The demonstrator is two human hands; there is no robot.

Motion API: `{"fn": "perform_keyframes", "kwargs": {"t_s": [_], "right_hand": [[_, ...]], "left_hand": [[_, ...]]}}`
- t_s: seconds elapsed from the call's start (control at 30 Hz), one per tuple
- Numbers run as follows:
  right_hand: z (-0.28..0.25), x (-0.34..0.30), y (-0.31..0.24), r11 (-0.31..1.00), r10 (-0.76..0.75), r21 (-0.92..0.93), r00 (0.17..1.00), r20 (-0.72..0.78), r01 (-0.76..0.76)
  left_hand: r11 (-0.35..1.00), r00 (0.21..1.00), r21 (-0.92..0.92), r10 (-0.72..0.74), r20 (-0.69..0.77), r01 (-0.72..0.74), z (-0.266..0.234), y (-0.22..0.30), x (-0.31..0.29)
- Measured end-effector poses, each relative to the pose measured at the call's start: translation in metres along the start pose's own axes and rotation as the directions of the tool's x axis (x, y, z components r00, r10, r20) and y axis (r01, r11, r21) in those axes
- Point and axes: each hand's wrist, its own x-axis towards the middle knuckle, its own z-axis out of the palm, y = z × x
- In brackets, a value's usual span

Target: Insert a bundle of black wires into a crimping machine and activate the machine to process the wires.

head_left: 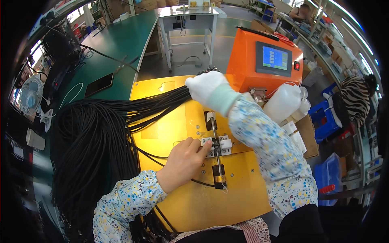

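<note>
My right hand (207,88), in a white glove, is closed around a bundle of black cables (158,104) near their ends, at the far side of the yellow plate (245,190). The cables run left into a large heap. My bare left hand (182,160) has its fingers bent against the white clamp block (206,142) of a small fixture; its thumb and fingertips are partly hidden. A metal rod (220,165) passes through the fixture. One black cable passes under my left wrist to the rod's near end, at a slot in the plate.
An orange machine (243,58) with a screen stands behind the plate on the right, beside white plastic bottles (282,103). A phone (99,85) and a fan (31,94) are at the left on a green table (121,44). A person (358,99) in striped clothing is at the far right.
</note>
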Motion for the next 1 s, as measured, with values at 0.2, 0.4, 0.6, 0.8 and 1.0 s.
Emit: {"fn": "perform_keyframes", "kwargs": {"t_s": [0.2, 0.4, 0.6, 0.8, 1.0], "right_hand": [[-0.023, -0.073, -0.018, 0.971, -0.011, 0.223, 0.942, -0.335, 0.091], [-0.017, -0.084, -0.018, 0.934, 0.118, 0.357, 0.93, -0.347, 0.015], [-0.013, -0.084, -0.018, 0.932, 0.161, 0.362, 0.931, -0.328, -0.033], [-0.011, -0.107, -0.022, 0.811, 0.153, 0.583, 0.944, -0.291, 0.048], [-0.012, -0.142, -0.026, 0.725, 0.169, 0.688, 0.971, -0.17, -0.006]], "left_hand": [[0.996, 1.0, -0.086, -0.002, -0.007, 0.001, -0.001, -0.005, 0.002], [0.986, 0.991, -0.118, -0.122, -0.054, 0.115, -0.005, -0.008, 0.008], [0.992, 0.995, -0.088, -0.09, 0.053, 0.094, -0.01, -0.009, 0.009], [0.851, 0.894, -0.516, 0.154, 0.421, 0.097, -0.057, 0.003, 0.003], [0.765, 0.581, -0.64, 0.486, 0.653, 0.079, -0.048, 0.011, -0.019]]}}
